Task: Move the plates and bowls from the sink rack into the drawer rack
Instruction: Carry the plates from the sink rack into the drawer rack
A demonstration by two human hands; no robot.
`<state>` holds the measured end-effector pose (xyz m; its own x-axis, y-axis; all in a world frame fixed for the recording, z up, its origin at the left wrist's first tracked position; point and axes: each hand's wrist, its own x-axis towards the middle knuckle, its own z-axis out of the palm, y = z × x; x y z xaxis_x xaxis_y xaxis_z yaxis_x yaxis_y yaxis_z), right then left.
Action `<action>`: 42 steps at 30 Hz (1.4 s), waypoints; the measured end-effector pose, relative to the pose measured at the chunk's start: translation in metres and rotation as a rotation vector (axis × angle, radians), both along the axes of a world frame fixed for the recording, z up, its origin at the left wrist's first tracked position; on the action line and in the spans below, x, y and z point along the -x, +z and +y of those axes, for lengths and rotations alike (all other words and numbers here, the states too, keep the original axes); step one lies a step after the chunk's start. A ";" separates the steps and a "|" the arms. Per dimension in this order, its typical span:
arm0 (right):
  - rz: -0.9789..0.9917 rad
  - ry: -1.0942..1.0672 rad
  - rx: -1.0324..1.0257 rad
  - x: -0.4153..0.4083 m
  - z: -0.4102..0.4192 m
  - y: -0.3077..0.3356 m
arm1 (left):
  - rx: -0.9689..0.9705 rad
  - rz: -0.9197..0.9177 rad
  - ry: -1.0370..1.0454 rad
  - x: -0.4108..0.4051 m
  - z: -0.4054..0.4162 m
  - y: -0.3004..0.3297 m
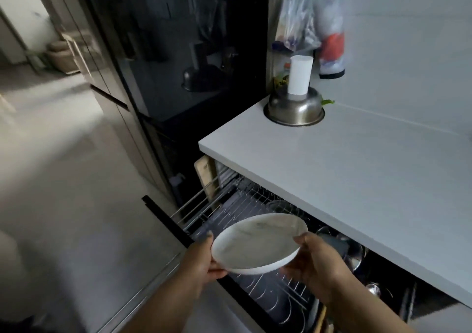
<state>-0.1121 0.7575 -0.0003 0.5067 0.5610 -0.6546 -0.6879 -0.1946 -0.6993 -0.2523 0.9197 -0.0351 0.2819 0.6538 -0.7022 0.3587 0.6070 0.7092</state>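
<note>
A white marbled plate hovers, slightly tilted, over the open drawer rack under the counter. My left hand grips its left rim with the thumb on top. My right hand holds the right rim, fingers curled underneath. The wire rack has upright dividers; several dark plates stand in its near part. Metal lids and pots lie in the drawer's right side. The sink rack is out of view.
The white countertop overhangs the drawer. On it an upturned steel bowl carries a white cup. Plastic bags hang on the wall. A dark fridge stands to the left, with grey floor beyond.
</note>
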 end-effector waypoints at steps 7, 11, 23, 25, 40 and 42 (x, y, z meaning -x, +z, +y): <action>-0.143 0.037 0.117 -0.024 0.082 -0.051 | -0.476 0.265 -0.235 0.005 0.090 -0.032; -0.199 0.019 0.213 -0.026 0.137 -0.083 | -0.765 0.403 -0.552 0.003 0.138 -0.048; -0.348 -0.029 0.432 -0.048 0.265 -0.144 | -1.186 0.573 -1.166 -0.010 0.251 -0.109; -0.358 -0.013 0.472 -0.059 0.280 -0.151 | -1.249 0.559 -1.161 -0.014 0.258 -0.122; -0.541 0.197 0.660 -0.092 0.347 -0.181 | -1.271 0.594 -1.205 -0.007 0.260 -0.141; -0.511 0.160 0.635 -0.091 0.349 -0.185 | -1.246 0.600 -1.209 -0.007 0.260 -0.141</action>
